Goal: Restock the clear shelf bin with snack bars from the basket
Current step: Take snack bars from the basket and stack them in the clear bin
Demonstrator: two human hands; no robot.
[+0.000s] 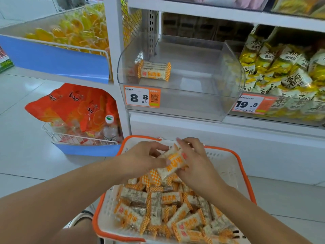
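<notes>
Head view looks down over a white basket with an orange rim, heaped with wrapped snack bars in white and orange checkered packaging. Above the pile, both hands meet on a single held bar: the left hand pinches its near end between thumb and fingers, and the right hand curls round its far side, fingers wrapped over the wrapper. The held bar sits tilted, raised clear of the heap, over the rear half of the basket.

Higher up, the clear shelf bin stands on a white shelf, its curved front facing the person. One snack bar pack lies inside at the left, near the front wall; the rest of the bin floor shows bare. An orange price tag reading 8.8 is fixed at the bin's lower left. Just right of it, a neighbouring bin holds yellow and white bags behind a 19.8 tag. To the left, a wire rack holds orange bags and a water bottle.
</notes>
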